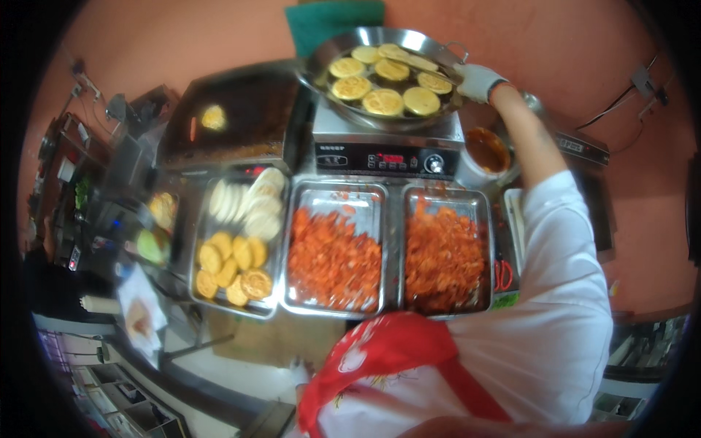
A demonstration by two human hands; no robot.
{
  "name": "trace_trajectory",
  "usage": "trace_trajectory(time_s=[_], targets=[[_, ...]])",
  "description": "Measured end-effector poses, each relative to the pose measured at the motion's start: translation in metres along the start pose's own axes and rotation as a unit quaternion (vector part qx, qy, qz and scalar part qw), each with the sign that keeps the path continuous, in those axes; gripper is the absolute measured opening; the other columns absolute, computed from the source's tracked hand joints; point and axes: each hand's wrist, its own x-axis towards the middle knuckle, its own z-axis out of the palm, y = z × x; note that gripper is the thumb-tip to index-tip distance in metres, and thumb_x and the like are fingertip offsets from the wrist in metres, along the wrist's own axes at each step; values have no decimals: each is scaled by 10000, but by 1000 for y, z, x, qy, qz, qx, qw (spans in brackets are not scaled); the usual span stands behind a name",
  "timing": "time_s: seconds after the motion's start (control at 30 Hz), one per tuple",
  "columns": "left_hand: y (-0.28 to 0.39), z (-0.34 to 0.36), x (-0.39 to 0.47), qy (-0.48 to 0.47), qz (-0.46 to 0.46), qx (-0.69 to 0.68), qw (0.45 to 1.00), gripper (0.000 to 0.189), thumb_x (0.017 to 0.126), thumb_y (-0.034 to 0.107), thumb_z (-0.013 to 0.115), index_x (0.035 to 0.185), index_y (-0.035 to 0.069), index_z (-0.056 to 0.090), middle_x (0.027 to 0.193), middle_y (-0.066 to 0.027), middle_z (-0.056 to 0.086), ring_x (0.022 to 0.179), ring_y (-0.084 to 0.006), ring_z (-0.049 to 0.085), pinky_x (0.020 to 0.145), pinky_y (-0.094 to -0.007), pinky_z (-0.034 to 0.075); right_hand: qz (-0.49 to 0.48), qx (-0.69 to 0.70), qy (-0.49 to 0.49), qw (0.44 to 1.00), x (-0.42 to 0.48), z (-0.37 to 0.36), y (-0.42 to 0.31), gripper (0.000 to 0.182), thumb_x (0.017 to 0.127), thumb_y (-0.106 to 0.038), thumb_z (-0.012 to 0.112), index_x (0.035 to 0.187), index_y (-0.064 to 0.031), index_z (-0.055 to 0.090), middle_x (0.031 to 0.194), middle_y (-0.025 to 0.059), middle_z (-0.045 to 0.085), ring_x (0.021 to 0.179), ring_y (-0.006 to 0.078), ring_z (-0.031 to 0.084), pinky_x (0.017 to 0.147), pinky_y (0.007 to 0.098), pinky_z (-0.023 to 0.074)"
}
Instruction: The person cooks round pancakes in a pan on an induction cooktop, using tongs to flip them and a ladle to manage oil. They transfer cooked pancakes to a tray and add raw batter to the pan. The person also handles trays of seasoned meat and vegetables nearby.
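Observation:
My right hand (475,83), in a white glove, is at the right rim of a wide steel pan (378,120) and grips the end of long tongs (419,64). The tongs reach left over the pan, above several round yellow flatbreads (383,102) lying in dark oil. The pan sits on an induction cooker (386,156) with a lit red display. My left hand (299,372), also in a white glove, hangs low beside the red apron (378,345); its fingers are too small and blurred to read.
Two steel trays of red chopped food (335,260) (444,252) stand before me. Left of them, a tray (274,306) holds pale and golden flatbreads. Behind it is a dark griddle (235,131) with an egg-like piece and a sausage. A sauce bucket (486,150) and red-handled scissors (504,275) are at right.

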Motion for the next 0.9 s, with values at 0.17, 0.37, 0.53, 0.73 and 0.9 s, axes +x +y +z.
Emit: trace_trajectory(time_s=[0.17,0.37,0.53,0.73,0.9], targets=[[-12,-8,4,3,61,66,996,503,944,160,583,1424,154,430,972,-189,649,783,-331,667,566,-432,526,-25,-214,-27,976,66,19,-15,296,894,-124,572,1104,36,706,1104,268,692,965,370,700,814,452,557],[-12,-12,6,-21,59,16,998,499,950,151,571,1426,159,422,945,-187,650,780,-333,667,554,-424,522,-26,-206,-9,978,41,8,-55,334,917,-151,566,1171,25,695,1171,272,675,1041,379,685,865,454,559],[-15,-8,6,-33,34,-4,999,487,972,143,547,1437,173,406,920,-209,647,706,-309,643,505,-392,492,-63,-130,99,984,47,5,7,406,927,-98,554,1325,-36,609,1092,237,689,973,352,689,795,436,560],[-13,-4,6,2,41,70,997,461,978,150,545,1420,177,417,854,-206,643,615,-277,601,475,-375,467,-10,219,-26,975,-63,-32,6,583,917,-46,517,1493,-130,481,778,38,540,630,126,523,526,289,445],[-13,-5,20,-10,37,71,997,386,990,191,559,1358,167,445,831,-173,639,585,-236,572,464,-356,447,16,219,-64,974,-103,-38,-11,627,923,-55,504,1534,-176,434,741,-1,504,597,96,484,522,268,437]])
